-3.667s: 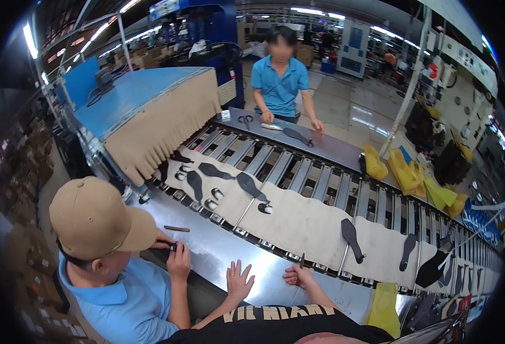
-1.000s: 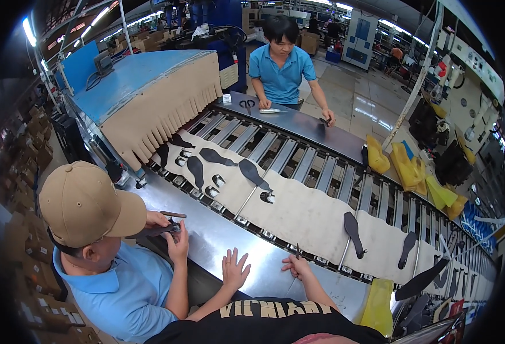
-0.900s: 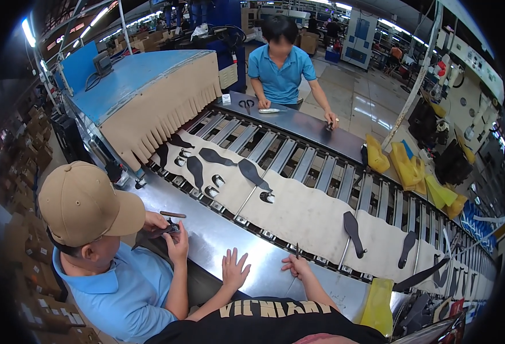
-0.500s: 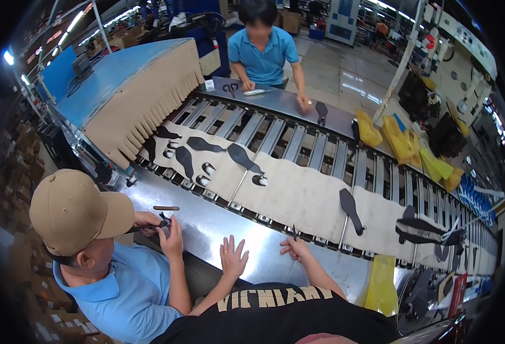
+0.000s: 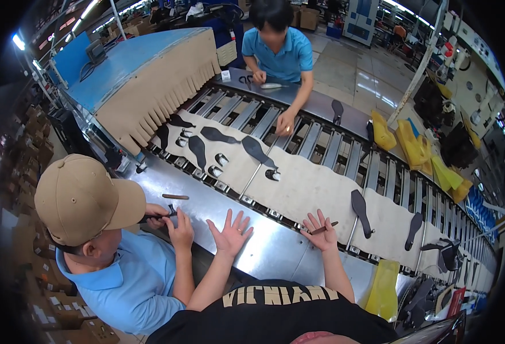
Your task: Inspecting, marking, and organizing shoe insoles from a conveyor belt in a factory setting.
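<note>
My left hand (image 5: 229,235) is raised over the metal ledge, palm up with fingers spread, a ring on one finger and nothing held. Beside the conveyor's near edge, my right hand (image 5: 323,235) is also turned palm up. Its fingers are stretched out, while a thin dark stick-like tool (image 5: 325,227) lies across the palm, held at the thumb. Nearest to that hand on the pale belt (image 5: 321,183) is a dark shoe sole (image 5: 360,211). Another dark sole (image 5: 414,230) lies farther right.
At left, a co-worker in a tan cap (image 5: 86,200) handles a small dark piece near a brown stick (image 5: 175,196). Across the rollers, a person in blue (image 5: 284,57) reaches over the belt. Several soles and small shiny pieces lie left. A yellow sheet (image 5: 383,289) hangs at right.
Both my hands have turned palm up and spread their fingers; the right has lifted with the tool. The person opposite has extended an arm over the rollers. The whole view has shifted slightly.
</note>
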A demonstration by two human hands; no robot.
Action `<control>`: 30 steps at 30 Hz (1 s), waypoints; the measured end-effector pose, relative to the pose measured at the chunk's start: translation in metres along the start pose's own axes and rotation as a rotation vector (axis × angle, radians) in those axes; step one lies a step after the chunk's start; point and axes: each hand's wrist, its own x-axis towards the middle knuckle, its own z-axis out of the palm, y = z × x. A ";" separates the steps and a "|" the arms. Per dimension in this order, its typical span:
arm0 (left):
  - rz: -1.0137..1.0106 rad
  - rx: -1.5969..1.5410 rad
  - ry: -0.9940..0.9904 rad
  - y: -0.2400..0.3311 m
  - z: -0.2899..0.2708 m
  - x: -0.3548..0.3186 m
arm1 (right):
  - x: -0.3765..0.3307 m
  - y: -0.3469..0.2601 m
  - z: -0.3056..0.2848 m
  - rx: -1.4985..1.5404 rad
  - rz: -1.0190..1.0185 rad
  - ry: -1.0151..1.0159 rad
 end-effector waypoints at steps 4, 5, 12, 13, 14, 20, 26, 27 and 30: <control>-0.095 -0.217 -0.095 -0.007 0.011 0.000 | 0.008 0.002 -0.005 -0.111 0.084 -0.092; -0.155 -0.245 -0.142 -0.013 0.004 -0.002 | 0.009 0.006 -0.005 -0.075 0.121 -0.129; -0.539 -0.185 -0.192 -0.049 -0.070 -0.016 | -0.010 0.065 -0.020 -0.431 0.393 -0.112; -0.620 -0.173 -0.242 -0.049 -0.073 -0.017 | -0.006 0.065 -0.018 -0.426 0.404 -0.032; -0.618 -0.175 -0.236 -0.048 -0.076 -0.014 | -0.003 0.065 -0.016 -0.421 0.416 0.049; -0.700 -0.018 -0.237 -0.045 -0.085 -0.002 | 0.002 0.064 -0.008 -0.516 0.447 0.138; -0.698 -0.007 -0.276 -0.043 -0.088 -0.002 | 0.006 0.069 -0.009 -0.536 0.448 0.213; -0.698 -0.008 -0.276 -0.043 -0.090 -0.003 | 0.007 0.070 -0.009 -0.553 0.450 0.242; -0.696 0.004 -0.273 -0.043 -0.088 -0.003 | 0.010 0.070 -0.008 -0.603 0.458 0.280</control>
